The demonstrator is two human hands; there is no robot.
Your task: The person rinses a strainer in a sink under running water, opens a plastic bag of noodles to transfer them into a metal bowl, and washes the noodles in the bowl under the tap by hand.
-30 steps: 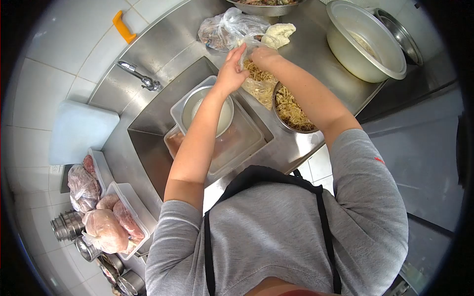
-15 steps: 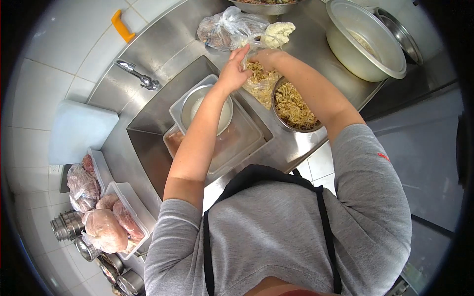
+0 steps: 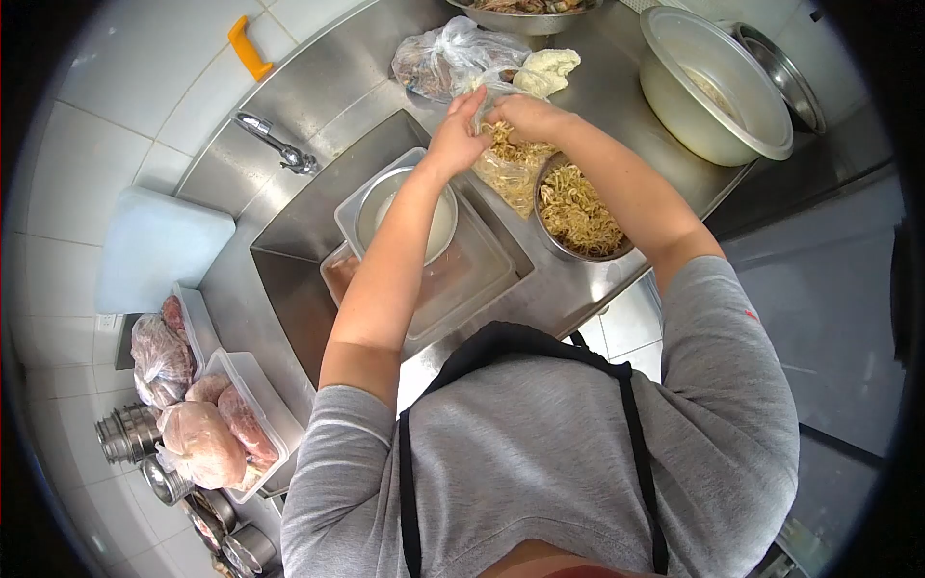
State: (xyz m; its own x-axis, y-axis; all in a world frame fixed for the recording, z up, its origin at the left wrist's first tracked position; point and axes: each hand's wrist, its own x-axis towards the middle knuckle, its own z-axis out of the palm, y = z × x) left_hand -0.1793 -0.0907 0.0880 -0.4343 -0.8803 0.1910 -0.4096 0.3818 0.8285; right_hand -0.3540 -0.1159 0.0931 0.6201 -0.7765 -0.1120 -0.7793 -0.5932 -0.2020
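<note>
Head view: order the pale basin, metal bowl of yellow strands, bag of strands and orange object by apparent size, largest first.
1. Pale basin
2. Metal bowl and bag of strands: too alike to rank, both partly hidden
3. Orange object

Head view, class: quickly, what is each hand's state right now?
Left hand: open, thumb apart, beside the clear plastic bag of yellowish strips.
Right hand: fingers bent down at the bag; whether gripping cannot be told.

Arms (image 3: pixel 383 252) outstretched, hands (image 3: pixel 457 142) close together.
</note>
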